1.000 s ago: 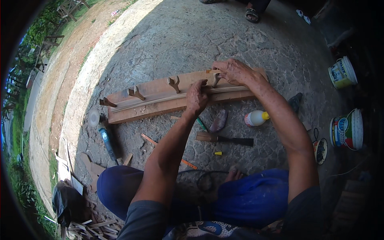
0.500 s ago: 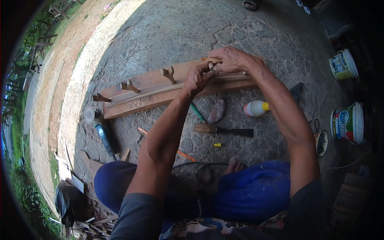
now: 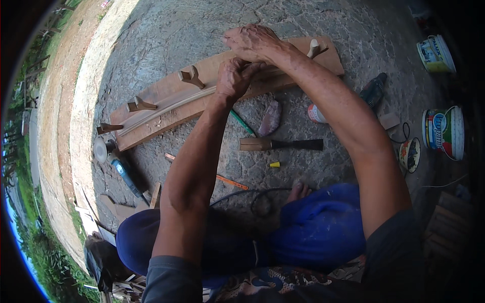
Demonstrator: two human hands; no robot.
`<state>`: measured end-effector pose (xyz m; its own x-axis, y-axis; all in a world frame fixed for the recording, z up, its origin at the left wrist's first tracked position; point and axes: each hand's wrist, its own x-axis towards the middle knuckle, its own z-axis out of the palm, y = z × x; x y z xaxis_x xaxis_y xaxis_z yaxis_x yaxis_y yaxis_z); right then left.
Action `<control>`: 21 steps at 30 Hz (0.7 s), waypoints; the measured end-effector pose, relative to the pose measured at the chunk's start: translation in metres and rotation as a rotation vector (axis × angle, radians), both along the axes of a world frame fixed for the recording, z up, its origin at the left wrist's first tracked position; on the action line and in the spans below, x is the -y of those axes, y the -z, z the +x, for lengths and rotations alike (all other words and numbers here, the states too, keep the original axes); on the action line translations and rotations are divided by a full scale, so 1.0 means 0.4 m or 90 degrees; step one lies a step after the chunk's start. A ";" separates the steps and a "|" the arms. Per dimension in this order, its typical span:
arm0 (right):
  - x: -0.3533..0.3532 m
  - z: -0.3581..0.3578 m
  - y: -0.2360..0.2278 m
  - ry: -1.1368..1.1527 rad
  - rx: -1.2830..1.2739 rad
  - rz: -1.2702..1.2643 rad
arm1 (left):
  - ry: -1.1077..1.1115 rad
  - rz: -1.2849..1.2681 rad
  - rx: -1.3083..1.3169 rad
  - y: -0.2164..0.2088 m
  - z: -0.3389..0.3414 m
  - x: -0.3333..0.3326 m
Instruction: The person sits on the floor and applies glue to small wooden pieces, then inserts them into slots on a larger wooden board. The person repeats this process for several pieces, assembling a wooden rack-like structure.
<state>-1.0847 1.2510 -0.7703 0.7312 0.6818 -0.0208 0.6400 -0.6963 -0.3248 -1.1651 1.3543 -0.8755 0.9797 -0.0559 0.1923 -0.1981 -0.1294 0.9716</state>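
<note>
A long wooden board [image 3: 166, 96] lies on the stone ground in front of me, with several wooden pegs [image 3: 190, 77] standing out of it. My left hand [image 3: 233, 78] is closed over something small at the board's middle, which the fingers hide. My right hand [image 3: 252, 43] rests over the board just behind it, fingers curled down and touching the left hand. Another peg [image 3: 314, 48] sticks up near the board's right end.
A chisel with a wooden handle [image 3: 280, 144], a green pencil [image 3: 242, 122], a small stone [image 3: 270, 118], a plastic bottle [image 3: 316, 114] and an orange pencil [image 3: 231, 182] lie before my knees. An angle grinder [image 3: 117, 164] sits left. Paint tubs [image 3: 444, 132] stand right.
Both hands have stayed together on the board's middle. The view has tilted, so the board and hands sit higher in the picture.
</note>
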 end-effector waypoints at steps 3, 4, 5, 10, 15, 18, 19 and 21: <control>0.003 -0.017 0.015 -0.001 -0.022 -0.019 | -0.004 0.097 -0.051 -0.034 -0.026 -0.005; 0.008 -0.005 0.026 -0.053 0.010 0.029 | 0.003 0.003 -0.047 -0.031 -0.029 0.003; 0.012 -0.031 0.047 -0.003 -0.055 0.012 | 0.008 0.028 -0.100 -0.018 -0.060 0.007; 0.017 0.006 -0.011 0.087 -0.090 -0.001 | 0.001 0.137 -0.068 -0.045 -0.005 0.003; -0.035 -0.001 -0.072 0.025 0.029 -0.085 | 0.000 0.073 -0.052 -0.045 -0.005 -0.011; -0.046 0.002 -0.103 0.016 0.231 0.067 | -0.010 0.078 -0.056 -0.058 -0.012 -0.009; -0.055 0.004 -0.121 0.012 0.298 0.109 | -0.022 0.068 -0.034 -0.051 -0.013 -0.011; -0.044 -0.005 -0.062 0.023 0.289 0.121 | -0.027 0.065 -0.044 -0.024 -0.032 0.003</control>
<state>-1.0868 1.2685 -0.7455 0.6608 0.6165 0.4281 0.7230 -0.6759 -0.1426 -1.1778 1.3533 -0.8659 0.9924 -0.0302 0.1194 -0.1232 -0.2344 0.9643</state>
